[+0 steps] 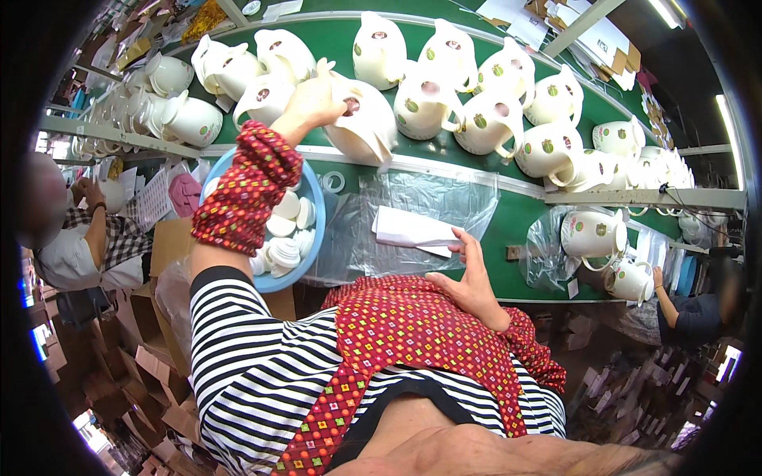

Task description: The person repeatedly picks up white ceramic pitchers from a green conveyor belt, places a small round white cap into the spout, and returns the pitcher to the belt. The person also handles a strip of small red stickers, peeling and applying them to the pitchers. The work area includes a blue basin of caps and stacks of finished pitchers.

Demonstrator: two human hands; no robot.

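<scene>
Left hand (313, 101): grips a white jug (365, 131) near its top
Jug: tilts at the front edge of the green table (440, 152)
Right hand (475, 287): spreads wide beside white paper (413, 228)
Blue basin (319, 213): holds white discs (283, 252)

There are over a dozen pitchers (425, 103), two co-workers (83, 250), one basin (320, 214), one ring (342, 182).

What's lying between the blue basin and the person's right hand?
In the head view, clear plastic sheeting lies between the blue basin and the right hand, with folded white paper on it, nearer the hand.
</scene>
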